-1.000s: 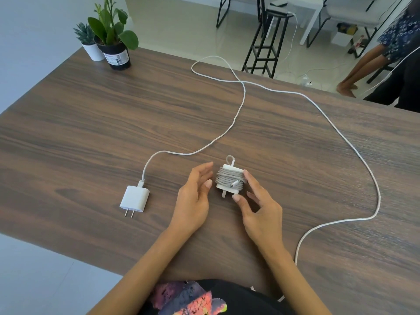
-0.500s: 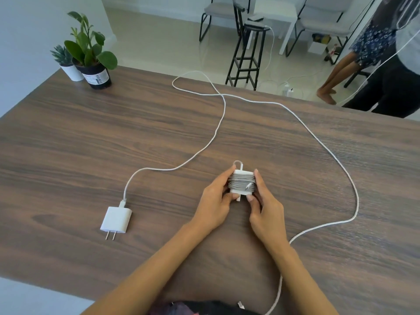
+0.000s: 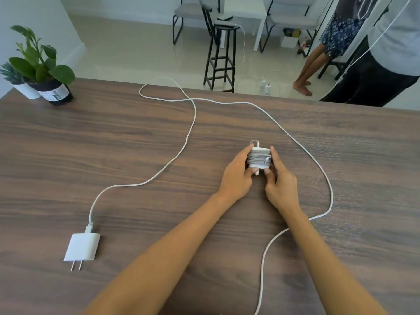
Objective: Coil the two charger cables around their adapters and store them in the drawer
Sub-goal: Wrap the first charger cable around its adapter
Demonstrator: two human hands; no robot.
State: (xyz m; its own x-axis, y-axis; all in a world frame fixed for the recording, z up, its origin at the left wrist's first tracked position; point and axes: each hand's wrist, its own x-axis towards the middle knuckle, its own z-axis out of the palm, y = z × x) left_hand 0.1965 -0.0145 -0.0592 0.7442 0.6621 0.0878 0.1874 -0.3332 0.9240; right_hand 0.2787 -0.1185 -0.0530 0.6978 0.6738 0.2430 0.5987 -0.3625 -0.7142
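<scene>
Both hands (image 3: 259, 178) around coiled adapter (image 3: 259, 158)

A home or small office room: a wooden table (image 3: 227, 137) with potted plants (image 3: 41, 71), a tiled floor (image 3: 136, 53), chairs (image 3: 188, 12) and a stool (image 3: 221, 53).

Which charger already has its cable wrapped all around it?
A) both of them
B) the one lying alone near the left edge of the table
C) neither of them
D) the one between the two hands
D: the wrapped charger sits between the left hand and right hand, bound in grey coils, while the other adapter lies with its loose cable strung out over the table.
</scene>
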